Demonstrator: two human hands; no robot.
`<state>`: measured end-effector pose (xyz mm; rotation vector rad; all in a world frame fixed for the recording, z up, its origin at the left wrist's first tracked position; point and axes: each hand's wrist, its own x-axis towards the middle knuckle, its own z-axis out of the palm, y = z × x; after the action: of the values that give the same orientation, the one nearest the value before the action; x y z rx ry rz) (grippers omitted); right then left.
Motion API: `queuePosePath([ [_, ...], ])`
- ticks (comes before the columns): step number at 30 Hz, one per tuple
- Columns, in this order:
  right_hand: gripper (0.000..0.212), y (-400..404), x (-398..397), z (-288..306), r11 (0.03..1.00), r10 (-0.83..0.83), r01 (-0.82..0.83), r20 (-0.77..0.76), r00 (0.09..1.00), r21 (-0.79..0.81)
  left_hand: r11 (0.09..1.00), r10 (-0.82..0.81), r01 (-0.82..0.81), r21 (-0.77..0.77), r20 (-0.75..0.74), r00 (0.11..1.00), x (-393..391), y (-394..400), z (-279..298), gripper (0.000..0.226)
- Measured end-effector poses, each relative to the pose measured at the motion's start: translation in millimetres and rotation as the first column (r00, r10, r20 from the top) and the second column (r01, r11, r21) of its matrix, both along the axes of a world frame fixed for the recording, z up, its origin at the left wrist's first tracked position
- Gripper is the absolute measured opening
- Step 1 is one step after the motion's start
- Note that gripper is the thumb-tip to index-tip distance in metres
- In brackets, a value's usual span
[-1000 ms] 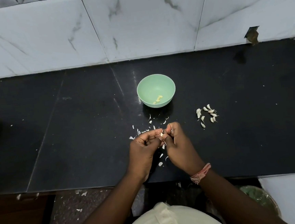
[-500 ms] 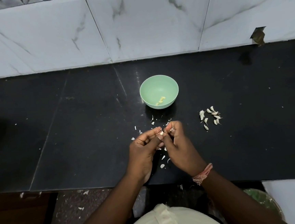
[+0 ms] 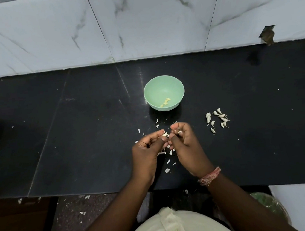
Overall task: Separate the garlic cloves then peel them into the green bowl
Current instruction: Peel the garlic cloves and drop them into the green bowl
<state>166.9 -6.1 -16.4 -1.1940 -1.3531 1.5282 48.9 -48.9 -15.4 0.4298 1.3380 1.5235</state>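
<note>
While the person stands at a black stone countertop point(image 3: 86, 132), both hands meet just in front of the green bowl point(image 3: 164, 92). The left hand point(image 3: 147, 152) has its fingers curled and pinches a garlic clove point(image 3: 165, 134) between thumb and fingertips, with pale skin showing at the tip. The right hand point(image 3: 185, 145) is curled too, its thumb and forefinger pinching at the same clove from the other side, so the two hands touch around it. A pink thread band point(image 3: 209, 176) circles the right wrist.

Inside the bowl lie a few peeled cloves point(image 3: 165, 102), yellowish, gathered near its nearer wall. To the right of the hands, well apart from the bowl, sits a small cluster of unpeeled cloves point(image 3: 217, 119) on the counter. Bits of white garlic skin point(image 3: 168, 166) are scattered on the counter under and around the hands, some between the hands and the bowl. Behind the counter rises a white marble-patterned tiled wall point(image 3: 149, 21). A cream buttoned shirt point(image 3: 174, 227) shows at the lower edge.
</note>
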Motion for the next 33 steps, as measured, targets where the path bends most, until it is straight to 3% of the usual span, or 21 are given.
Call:
queuePosePath([
  [9,0.05,2,6,7,0.961,0.061,-0.103,0.164,0.984,0.255,0.999,-0.031,0.029,0.026,0.059,0.998,-3,-1,-5,0.02],
  [14,0.045,9,11,9,0.949,0.038,-0.091,0.178,0.983,0.301,0.999,-0.043,0.042,0.033,0.041,0.998,-4,-1,-7,0.017],
  [20,0.041,4,7,12,0.974,-0.002,-0.041,0.185,0.983,0.225,0.999,-0.039,0.038,0.019,0.043,0.998,-1,-1,-6,0.016],
  [33,0.033,-3,1,19,0.988,-0.123,0.112,0.096,0.988,0.11,0.999,-0.011,0.016,0.039,-0.104,0.995,2,-7,1,0.015],
])
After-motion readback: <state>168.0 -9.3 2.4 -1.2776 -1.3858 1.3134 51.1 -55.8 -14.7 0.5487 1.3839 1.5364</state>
